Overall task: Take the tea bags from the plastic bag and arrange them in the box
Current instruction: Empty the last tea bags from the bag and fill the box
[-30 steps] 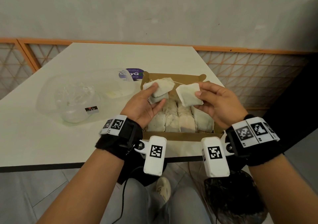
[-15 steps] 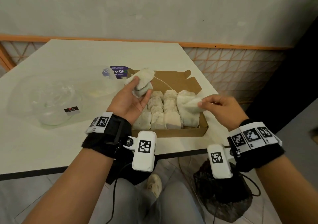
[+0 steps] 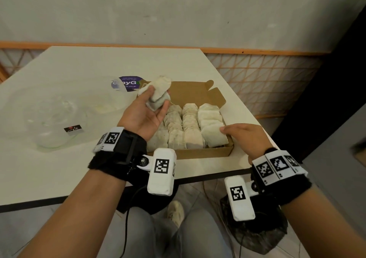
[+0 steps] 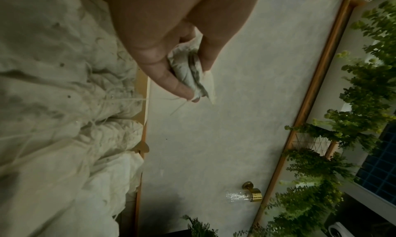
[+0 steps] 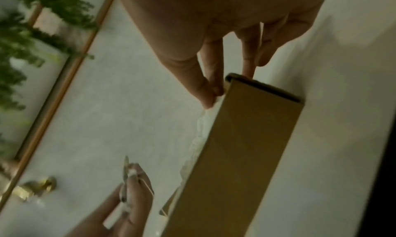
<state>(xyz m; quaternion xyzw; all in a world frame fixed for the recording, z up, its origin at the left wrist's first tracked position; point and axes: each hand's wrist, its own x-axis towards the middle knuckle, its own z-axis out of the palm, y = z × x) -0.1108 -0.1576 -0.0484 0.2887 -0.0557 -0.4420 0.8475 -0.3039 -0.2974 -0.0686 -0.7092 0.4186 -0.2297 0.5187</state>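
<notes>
An open brown cardboard box (image 3: 200, 153) lies on the white table, filled with rows of pale tea bags (image 3: 190, 119). My left hand (image 3: 158, 97) is raised over the box's far left corner and grips a small bunch of tea bags (image 3: 161, 83), which the left wrist view shows pinched between thumb and fingers (image 4: 188, 71). My right hand (image 3: 224, 129) pinches the edge of one tea bag (image 3: 213, 138) lying at the near end of the right row. In the right wrist view its thumb and index finger (image 5: 206, 95) meet at the box's corner (image 5: 235, 156).
A crumpled clear plastic bag (image 3: 57, 119) with a purple label (image 3: 128, 83) lies on the table left of the box. The table's front edge (image 3: 208, 177) runs just before the box. An orange lattice rail (image 3: 263, 83) stands to the right.
My right hand has carried its tea bag down from the air into the near end of the box's right row. The left hand has kept its bunch above the box.
</notes>
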